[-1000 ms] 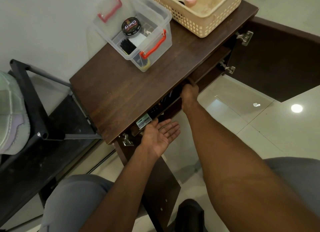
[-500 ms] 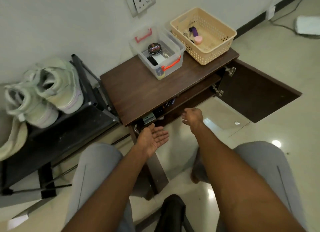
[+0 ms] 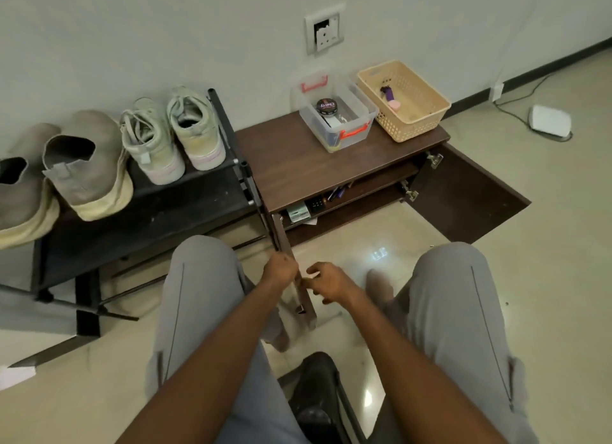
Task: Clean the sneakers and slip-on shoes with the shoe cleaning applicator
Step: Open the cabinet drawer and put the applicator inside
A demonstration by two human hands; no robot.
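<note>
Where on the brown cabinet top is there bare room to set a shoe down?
The front and left of the dark brown wooden cabinet top is bare, bordered by the clear plastic bin with red handles. The back right is crowded by that bin and the beige plastic basket.

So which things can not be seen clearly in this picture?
Head view only:
- Both hands, left and right: motion blur; whether they grip the open door edge is unclear.
- Cabinet shelf: contents shadowed under the top, too small to name.
- Clear box: items under the round tin are unclear; no applicator identifiable.
- Leftmost slip-on shoe: cut off by the frame edge.
</note>
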